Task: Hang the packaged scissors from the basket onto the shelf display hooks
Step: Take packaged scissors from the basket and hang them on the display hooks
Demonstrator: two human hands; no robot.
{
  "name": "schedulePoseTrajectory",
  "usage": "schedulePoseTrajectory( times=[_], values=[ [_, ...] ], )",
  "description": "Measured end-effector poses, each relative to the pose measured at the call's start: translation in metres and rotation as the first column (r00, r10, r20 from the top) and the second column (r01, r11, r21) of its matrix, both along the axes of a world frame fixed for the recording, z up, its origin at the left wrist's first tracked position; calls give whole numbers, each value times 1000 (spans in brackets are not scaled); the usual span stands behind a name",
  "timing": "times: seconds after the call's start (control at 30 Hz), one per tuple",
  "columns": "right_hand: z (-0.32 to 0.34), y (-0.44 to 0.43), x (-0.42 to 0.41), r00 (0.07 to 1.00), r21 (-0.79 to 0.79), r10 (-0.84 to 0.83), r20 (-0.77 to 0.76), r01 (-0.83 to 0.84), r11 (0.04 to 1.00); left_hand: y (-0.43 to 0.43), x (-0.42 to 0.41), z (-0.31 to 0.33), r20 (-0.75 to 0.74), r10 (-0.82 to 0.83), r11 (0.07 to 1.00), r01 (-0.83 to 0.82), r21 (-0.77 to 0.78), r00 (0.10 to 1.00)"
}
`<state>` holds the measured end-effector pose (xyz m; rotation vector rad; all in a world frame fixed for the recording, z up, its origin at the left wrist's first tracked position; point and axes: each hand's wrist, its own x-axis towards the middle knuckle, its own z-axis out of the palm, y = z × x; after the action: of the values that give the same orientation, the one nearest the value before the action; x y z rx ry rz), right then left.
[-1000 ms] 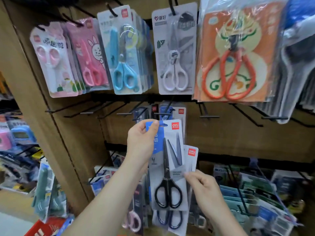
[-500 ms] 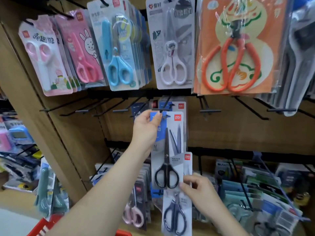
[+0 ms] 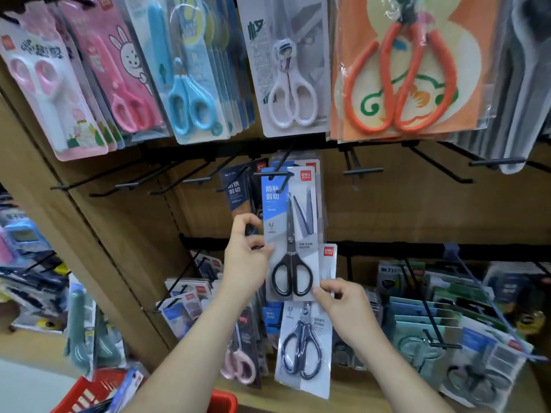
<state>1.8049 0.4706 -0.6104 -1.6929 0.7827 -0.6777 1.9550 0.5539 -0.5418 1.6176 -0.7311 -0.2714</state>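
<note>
Now the scissors pack (image 3: 293, 234) appears to hang on a middle-row hook (image 3: 272, 173) of the shelf (image 3: 402, 210), the left hand (image 3: 246, 257) having slid from its top to pinch its left edge, while the right hand (image 3: 346, 305) grips a second pack (image 3: 304, 347) just below, likely next.

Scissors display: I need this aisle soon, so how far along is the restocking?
Done: the black-handled pack appears threaded on its hook, with the left hand pinching its edge. In hand: the right hand pinches a grey-handled pack. Left: hanging that, plus packs visible in the red basket.
</note>
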Motion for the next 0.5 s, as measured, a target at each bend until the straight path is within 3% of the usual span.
schedulePoseTrajectory(
  times=[0.17, 0.4, 0.5],
  values=[
    [10, -10, -2, 999, 41, 40, 28, -41, 998, -29, 4, -1, 138, 39, 999, -42, 15, 990],
    [-12, -11, -16, 997, 61, -80, 11, 79, 995, -61, 7, -10, -15, 101, 994, -101, -32, 995],
    [-19, -10, -29, 993, 50, -116, 15, 115, 992, -65, 15, -12, 67, 171, 985, -172, 3, 983]
  ],
)
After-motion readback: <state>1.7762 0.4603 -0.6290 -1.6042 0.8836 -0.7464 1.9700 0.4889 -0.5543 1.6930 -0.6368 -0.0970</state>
